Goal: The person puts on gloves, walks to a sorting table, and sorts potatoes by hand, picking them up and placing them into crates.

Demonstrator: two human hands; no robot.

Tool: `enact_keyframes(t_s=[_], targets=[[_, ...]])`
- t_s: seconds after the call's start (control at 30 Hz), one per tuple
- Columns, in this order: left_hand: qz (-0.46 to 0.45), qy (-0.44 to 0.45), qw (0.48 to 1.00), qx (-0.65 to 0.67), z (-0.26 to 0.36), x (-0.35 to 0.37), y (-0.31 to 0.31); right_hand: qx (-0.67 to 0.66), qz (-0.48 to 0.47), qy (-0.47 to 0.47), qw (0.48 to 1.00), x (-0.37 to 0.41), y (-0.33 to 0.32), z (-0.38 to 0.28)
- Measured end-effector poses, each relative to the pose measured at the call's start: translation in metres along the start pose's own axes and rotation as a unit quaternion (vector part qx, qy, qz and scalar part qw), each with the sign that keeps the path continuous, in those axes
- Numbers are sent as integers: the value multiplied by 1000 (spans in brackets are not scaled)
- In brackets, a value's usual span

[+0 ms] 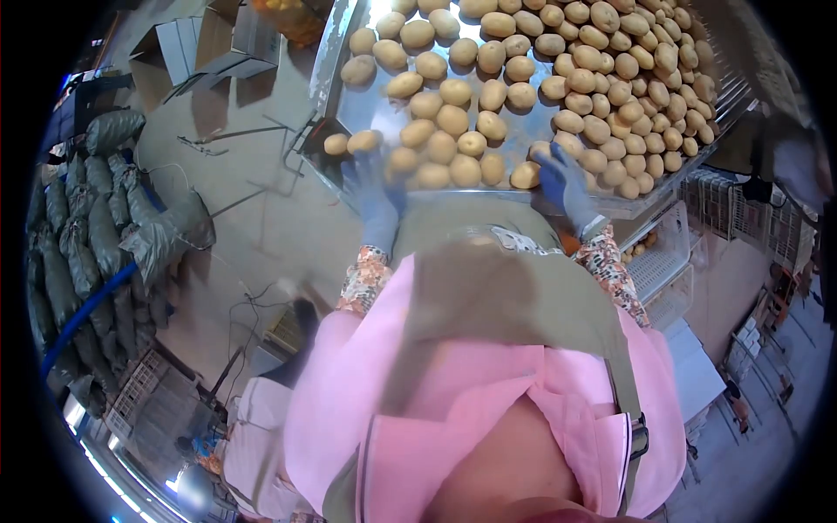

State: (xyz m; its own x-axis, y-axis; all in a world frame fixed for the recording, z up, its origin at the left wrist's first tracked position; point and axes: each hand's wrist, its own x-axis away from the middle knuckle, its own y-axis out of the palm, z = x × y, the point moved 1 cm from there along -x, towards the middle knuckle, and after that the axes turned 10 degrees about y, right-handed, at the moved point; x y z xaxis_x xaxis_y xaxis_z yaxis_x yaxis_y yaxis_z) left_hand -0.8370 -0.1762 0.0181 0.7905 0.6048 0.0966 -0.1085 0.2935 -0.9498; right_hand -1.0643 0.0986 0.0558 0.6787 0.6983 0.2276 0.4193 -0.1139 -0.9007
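Note:
Many potatoes (pixel 602 78) lie on a shiny metal tray table (pixel 375 105), heaped at the right and spread out singly at the left. My left hand (pixel 375 192), in a blue-grey glove, is at the tray's near left edge, its fingers blurred beside a few potatoes. Near the front edge, further right, my right hand (pixel 567 185), gloved the same way, has its fingers spread over potatoes next to a single potato (pixel 525 175). Neither hand is visibly wrapped round a potato.
Filled green sacks (pixel 96 218) are stacked at the left. Cardboard boxes (pixel 235 39) stand at the upper left. A white plastic crate (pixel 658 257) sits below the tray at the right. Another person (pixel 261 427) is at the lower left.

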Motion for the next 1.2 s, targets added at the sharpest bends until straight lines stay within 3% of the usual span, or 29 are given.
enact_keyframes(t_s=[0.03,0.1,0.2,0.23,0.3,0.33,0.37,0.4,0.47,0.5,0.53,0.57,0.6,0.67,0.73,0.77,0.83,0.93,1.07,1.1,1.2], targets=[[17,26,1000,-4,1,-7,-2,63,-16,-5,998,4,-2,-2],[13,34,999,-10,23,-24,-23,-29,-115,-42,992,-3,14,-35],[107,182,970,117,32,-62,12,-125,-217,-29,968,-29,32,-92],[109,180,971,116,39,-62,8,-128,-230,-29,964,-41,36,-105],[-22,159,982,95,54,-64,-3,-78,-324,-173,927,-60,-5,-128],[-22,167,981,97,53,-60,-7,-430,-310,-30,848,-51,-6,-108],[-14,177,980,90,47,-52,-11,-431,-233,-42,871,-51,-4,-89],[-7,187,979,85,39,-47,-12,-427,-155,-53,889,-51,-5,-69],[22,187,980,64,23,-31,-8,-329,-34,75,941,-38,-21,-21],[26,185,981,47,19,-21,-16,-330,-32,81,940,-23,-25,-9],[40,173,984,30,13,-11,-21,-62,15,90,994,-5,-31,-4],[42,178,983,30,0,0,-17,212,63,91,971,6,-35,-1],[74,149,984,59,-17,14,-3,214,68,94,970,12,-30,2],[102,117,984,90,-37,42,3,76,37,160,983,27,-9,13],[8,111,992,53,-50,68,5,89,48,162,982,28,2,7],[7,104,993,51,-57,78,12,96,64,182,976,25,10,7],[-219,128,967,7,-67,97,25,92,90,205,970,19,17,1],[-282,93,955,-10,-59,108,33,54,109,208,971,19,15,-2],[-264,64,961,46,-72,114,77,68,119,223,965,17,25,6],[-197,112,974,-10,-76,121,93,59,112,228,965,16,22,1],[-248,55,967,-4,-68,116,100,12,141,208,968,18,23,-2]])
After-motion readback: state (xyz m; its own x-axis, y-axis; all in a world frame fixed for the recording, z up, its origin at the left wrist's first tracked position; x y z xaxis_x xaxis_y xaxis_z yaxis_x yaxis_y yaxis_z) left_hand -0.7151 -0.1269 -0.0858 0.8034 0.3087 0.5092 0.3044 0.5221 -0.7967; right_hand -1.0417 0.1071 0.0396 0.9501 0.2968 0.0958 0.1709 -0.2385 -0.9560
